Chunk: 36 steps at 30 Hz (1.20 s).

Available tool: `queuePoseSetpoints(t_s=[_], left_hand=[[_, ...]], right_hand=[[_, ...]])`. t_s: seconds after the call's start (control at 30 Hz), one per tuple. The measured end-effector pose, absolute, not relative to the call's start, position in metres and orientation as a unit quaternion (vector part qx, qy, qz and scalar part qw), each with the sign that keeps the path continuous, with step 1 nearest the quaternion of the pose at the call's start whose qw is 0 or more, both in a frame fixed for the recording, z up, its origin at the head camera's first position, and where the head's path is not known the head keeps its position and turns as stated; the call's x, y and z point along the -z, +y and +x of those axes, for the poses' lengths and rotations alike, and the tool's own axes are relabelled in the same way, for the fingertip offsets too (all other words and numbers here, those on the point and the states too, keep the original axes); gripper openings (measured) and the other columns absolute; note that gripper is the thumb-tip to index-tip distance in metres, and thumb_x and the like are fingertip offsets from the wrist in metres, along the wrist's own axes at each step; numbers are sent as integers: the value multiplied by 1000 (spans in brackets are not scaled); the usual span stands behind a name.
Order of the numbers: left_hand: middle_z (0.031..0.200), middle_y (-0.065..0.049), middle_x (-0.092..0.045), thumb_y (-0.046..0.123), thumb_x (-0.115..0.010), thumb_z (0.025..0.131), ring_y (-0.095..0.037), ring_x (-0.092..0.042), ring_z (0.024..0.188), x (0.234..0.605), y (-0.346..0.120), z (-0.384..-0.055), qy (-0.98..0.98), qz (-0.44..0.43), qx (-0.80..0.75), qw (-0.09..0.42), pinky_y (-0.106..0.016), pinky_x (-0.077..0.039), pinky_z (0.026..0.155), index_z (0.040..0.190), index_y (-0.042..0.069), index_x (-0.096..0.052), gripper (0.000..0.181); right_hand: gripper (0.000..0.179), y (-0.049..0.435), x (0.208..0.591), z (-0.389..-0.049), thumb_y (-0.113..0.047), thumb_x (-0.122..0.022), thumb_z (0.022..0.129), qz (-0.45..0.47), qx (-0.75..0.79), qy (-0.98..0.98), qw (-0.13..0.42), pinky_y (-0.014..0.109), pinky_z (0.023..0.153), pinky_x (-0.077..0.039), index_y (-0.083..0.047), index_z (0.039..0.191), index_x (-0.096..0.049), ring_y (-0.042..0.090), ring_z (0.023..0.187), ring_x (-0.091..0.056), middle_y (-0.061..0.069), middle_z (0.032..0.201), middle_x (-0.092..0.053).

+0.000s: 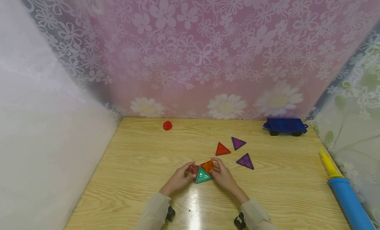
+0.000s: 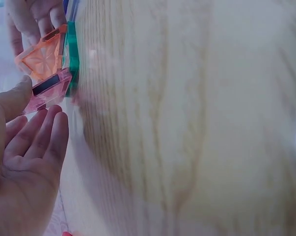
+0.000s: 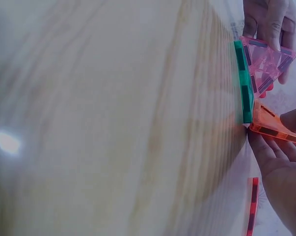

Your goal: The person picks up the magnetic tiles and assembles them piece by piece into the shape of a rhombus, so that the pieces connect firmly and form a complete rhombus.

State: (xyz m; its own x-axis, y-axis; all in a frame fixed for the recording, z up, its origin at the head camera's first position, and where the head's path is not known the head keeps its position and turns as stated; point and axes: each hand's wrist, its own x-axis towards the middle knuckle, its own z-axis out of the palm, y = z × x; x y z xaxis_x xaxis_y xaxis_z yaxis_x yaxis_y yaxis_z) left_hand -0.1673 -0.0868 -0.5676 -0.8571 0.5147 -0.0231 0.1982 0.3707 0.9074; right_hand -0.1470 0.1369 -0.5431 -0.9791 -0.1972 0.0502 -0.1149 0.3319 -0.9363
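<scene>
A green triangular magnetic tile [image 1: 203, 176] lies flat on the wooden table in front of the person. The left hand [image 1: 179, 179] pinches a pink triangular tile [image 2: 52, 92] between thumb and fingers, tilted up along one side of the green tile. On the other side, the right hand [image 1: 223, 178] holds an orange triangular tile [image 3: 271, 123] by its outer part, also raised from the table. Both tilted tiles meet the green one at their lower edges. In the left wrist view the orange tile [image 2: 43, 60] leans close to the pink one.
Beyond the right hand lie a red triangular tile [image 1: 222, 149] and two purple ones, one farther back [image 1: 238, 143]. A small red object [image 1: 167, 125] and a blue wheeled toy base [image 1: 285, 126] stand at the back. A blue-and-yellow tube [image 1: 348, 198] lies along the right edge. Patterned cloth surrounds the table.
</scene>
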Motion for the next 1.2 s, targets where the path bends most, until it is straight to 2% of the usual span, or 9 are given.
queuePoseSetpoints(t_s=[0.13, 0.23, 0.37, 0.6, 0.8, 0.93, 1.03, 1.1, 1.2], left_hand=[[127, -15, -57, 14, -56, 96, -29, -57, 114, 568, -86, -167, 809, 214, -525, 158, -41, -47, 93, 142, 4, -39, 50], [129, -17, -56, 15, -55, 97, -30, -58, 112, 567, -86, -167, 806, 217, -526, 163, -36, -49, 90, 141, 4, -40, 48], [132, -17, -54, 15, -54, 97, -30, -58, 113, 566, -85, -168, 801, 222, -530, 169, -30, -50, 86, 142, 4, -40, 48], [133, -14, -53, 14, -54, 97, -29, -56, 116, 564, -82, -169, 804, 221, -523, 174, -31, -50, 88, 142, 8, -42, 46], [131, -12, -55, 15, -55, 96, -27, -58, 113, 563, -80, -168, 807, 219, -521, 173, -29, -50, 85, 139, 16, -47, 44], [128, -12, -57, 15, -58, 95, -25, -60, 107, 562, -78, -167, 803, 224, -526, 171, -26, -51, 77, 137, 16, -49, 43], [127, -9, -57, 16, -59, 94, -23, -60, 105, 561, -76, -167, 807, 229, -518, 167, -24, -50, 78, 136, 16, -50, 43], [127, -7, -57, 17, -60, 94, -21, -59, 106, 561, -75, -167, 812, 232, -510, 165, -25, -49, 83, 136, 15, -51, 43], [126, -5, -57, 17, -60, 94, -19, -59, 106, 560, -75, -167, 816, 232, -503, 165, -26, -48, 86, 136, 15, -51, 43]], right_hand=[[44, 137, 551, -148, 6, -54, 92, -92, 577, 810, 48, 46, 94, -46, 1, 134, -45, 41, 117, -54, 30, 128, -54], [39, 137, 566, -152, 4, -55, 92, -106, 575, 810, 46, 43, 93, -47, -3, 131, -50, 38, 117, -54, 25, 126, -57], [36, 137, 565, -152, 2, -54, 93, -129, 568, 811, 52, 44, 92, -48, -3, 129, -52, 38, 117, -54, 24, 126, -57], [34, 136, 563, -152, 0, -55, 93, -143, 565, 811, 62, 42, 90, -50, -4, 127, -54, 37, 113, -57, 23, 123, -59], [36, 134, 562, -151, 4, -57, 91, -160, 552, 817, 48, 40, 89, -50, -4, 125, -57, 35, 112, -58, 19, 121, -61], [36, 130, 548, -146, 10, -56, 88, -174, 537, 825, 40, 40, 88, -51, 1, 122, -58, 36, 109, -58, 21, 120, -61], [35, 128, 535, -142, 12, -55, 87, -174, 539, 823, 47, 42, 88, -50, 4, 121, -59, 38, 108, -59, 24, 118, -61], [34, 128, 532, -141, 12, -55, 87, -176, 541, 821, 50, 43, 88, -50, 6, 120, -58, 39, 107, -59, 25, 118, -61], [36, 129, 541, -143, 11, -56, 87, -172, 539, 823, 51, 41, 88, -50, 3, 122, -58, 37, 108, -59, 23, 120, -61]])
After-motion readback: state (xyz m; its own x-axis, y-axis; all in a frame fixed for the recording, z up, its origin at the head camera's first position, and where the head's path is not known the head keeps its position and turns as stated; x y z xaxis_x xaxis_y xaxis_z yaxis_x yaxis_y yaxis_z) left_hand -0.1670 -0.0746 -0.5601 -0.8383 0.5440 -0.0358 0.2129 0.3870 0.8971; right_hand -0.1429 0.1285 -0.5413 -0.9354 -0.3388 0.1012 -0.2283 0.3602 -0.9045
